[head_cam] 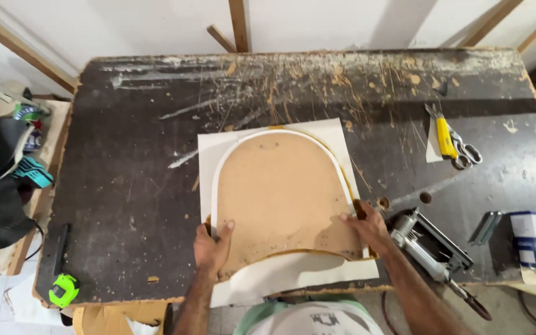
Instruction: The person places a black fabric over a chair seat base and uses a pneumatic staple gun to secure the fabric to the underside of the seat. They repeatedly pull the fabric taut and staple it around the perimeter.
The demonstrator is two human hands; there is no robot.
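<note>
1. Head view: arched board (280, 192), brown fibreboard with a rounded far end, lies flat at mid-tabletop on a white sheet (336, 133) that is wrapped up over the board's curved edge as a white band (218, 180).
2. Left hand (213, 247) presses palm-down on the board's near-left corner, thumb on the brown face, fingers at the white band. Grip is flat and spread; it pins the board and does not pinch it.
3. Right hand (367, 226) sits at the near-right edge, fingers curled over the folded sheet where it meets the board. Grip looks narrow, closed on the sheet's edge; I can't tell how firmly.
4. Step, my read: covering is pulled over the edge and held taut, sides folded, near straight edge not yet wrapped, since a loose white flap (293, 276) lies beyond it.
5. Next move calls for keeping tension on the fold with one hand while freeing the other, without the board sliding.
6. Relative to the grip: board lies between both hands, touching each at its near corners.
7. Around: staple gun (429, 248) just right of the right hand, yellow-handled scissors (451, 139) far right, green tape measure (63, 290) at the near-left corner of the tabletop (131, 186).
</note>
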